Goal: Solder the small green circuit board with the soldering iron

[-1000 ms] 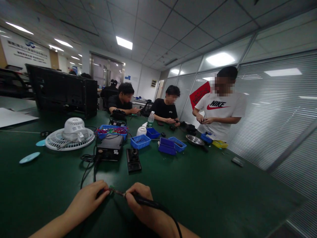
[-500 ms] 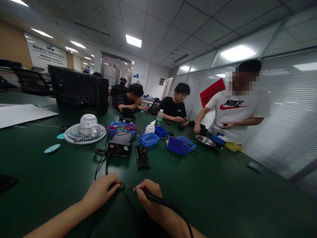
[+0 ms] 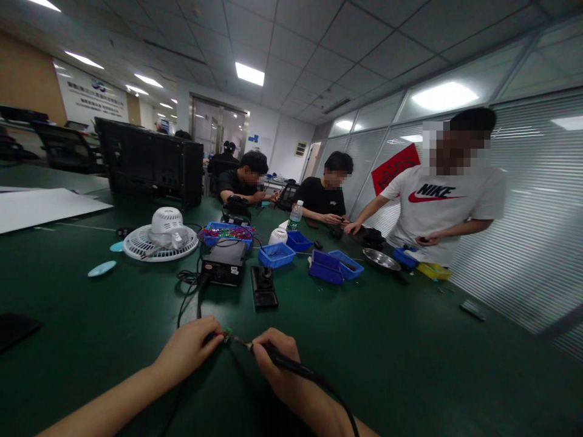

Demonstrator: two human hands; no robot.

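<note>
A soldering iron [image 3: 285, 362] lies in my right hand [image 3: 279, 364], its fingers closed around the black handle. The iron's tip points left and meets a small green circuit board [image 3: 227, 334], or comes very close to it. My left hand [image 3: 194, 345] pinches at the board's left edge; reddish wires seem to show there, but the fingers hide most of what they grip. Beyond my hands stand the black soldering station [image 3: 224, 263] and a black iron stand [image 3: 263, 287].
A blue tray of red and green parts [image 3: 226, 241] sits behind the station. Left is a white fan housing [image 3: 160, 240]. Blue bins [image 3: 276, 256], a bottle [image 3: 296, 216] and a metal bowl [image 3: 381, 260] stand further off. Co-workers [image 3: 437, 200] are across the table.
My hands and the soldering iron hold nearly the same pose. The whole view has shifted slightly. The standing co-worker's hand has reached further left across the table.
</note>
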